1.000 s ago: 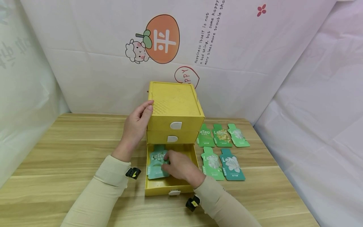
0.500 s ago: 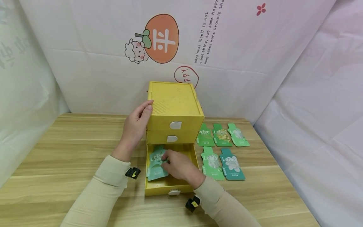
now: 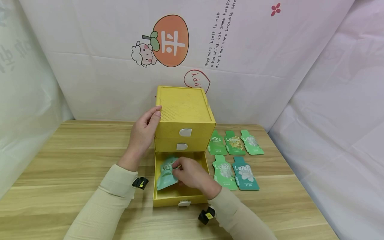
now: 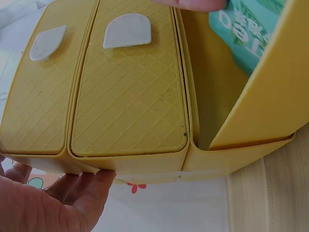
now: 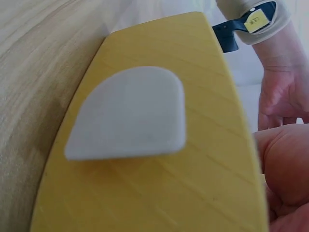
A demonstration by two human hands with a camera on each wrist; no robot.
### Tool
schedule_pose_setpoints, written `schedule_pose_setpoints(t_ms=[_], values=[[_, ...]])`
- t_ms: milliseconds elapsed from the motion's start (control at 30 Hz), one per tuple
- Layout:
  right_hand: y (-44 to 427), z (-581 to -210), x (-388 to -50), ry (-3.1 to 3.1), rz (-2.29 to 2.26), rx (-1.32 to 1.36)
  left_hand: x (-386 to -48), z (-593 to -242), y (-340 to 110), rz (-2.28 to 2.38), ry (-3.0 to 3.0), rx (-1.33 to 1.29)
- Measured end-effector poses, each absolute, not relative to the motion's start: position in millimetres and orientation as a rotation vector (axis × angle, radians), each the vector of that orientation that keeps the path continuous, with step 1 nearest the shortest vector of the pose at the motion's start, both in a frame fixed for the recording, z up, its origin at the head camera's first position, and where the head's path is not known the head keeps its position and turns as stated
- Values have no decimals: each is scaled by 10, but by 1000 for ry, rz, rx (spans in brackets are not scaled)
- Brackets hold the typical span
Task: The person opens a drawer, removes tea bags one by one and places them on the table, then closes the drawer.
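A yellow three-drawer box [image 3: 185, 103] stands on the table with its bottom drawer [image 3: 177, 201] pulled out. Fingertips of my left hand [image 3: 143, 131] press on the box's upper left side; the left wrist view shows them against its outer wall. Inside the drawer, my right hand [image 3: 192, 173] pinches a teal LeTea tea sachet [image 3: 166, 176] by its right edge. The sachet looks bent and tilted, its right part hidden behind my fingers. A corner of the same sachet [image 4: 251, 29] shows in the left wrist view.
Several green LeTea sachets lie in two rows right of the box, among them a dark teal one [image 3: 246, 175] and a light green one [image 3: 225, 173]. White tabs [image 3: 185, 132] mark the drawer fronts. A white printed cloth [image 3: 246, 90] hangs behind the table.
The teal sachet has bent and tilted, its left edge shifting slightly right within the drawer. My right hand has moved a little to the right. My left hand stays on the box.
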State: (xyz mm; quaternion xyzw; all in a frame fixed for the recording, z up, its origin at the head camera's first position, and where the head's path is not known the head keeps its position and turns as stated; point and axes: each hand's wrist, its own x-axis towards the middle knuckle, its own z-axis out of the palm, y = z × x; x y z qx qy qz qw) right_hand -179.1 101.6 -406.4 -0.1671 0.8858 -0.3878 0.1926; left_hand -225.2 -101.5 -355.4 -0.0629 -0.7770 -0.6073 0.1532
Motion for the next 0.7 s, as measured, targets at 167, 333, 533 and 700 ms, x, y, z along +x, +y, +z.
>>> schedule_pose_setpoints(t_ms=[167, 333, 533, 700], values=[[1090, -4003, -1777, 2473, -1117, -480, -2260, -3556, -1020, -1740, -2227, -184], [1194, -3930, -1758, 2459, -1163, -508, -2262, -3544, -1027, -1731, -2223, -183], [1312, -3880, -1724, 2450, -1208, -503, -2245, -3541, -1035, -1730, -2235, -196], [1400, -3864, -1702, 2443, -1236, -513, -2248, -3544, -1020, -1729, -2241, -190]])
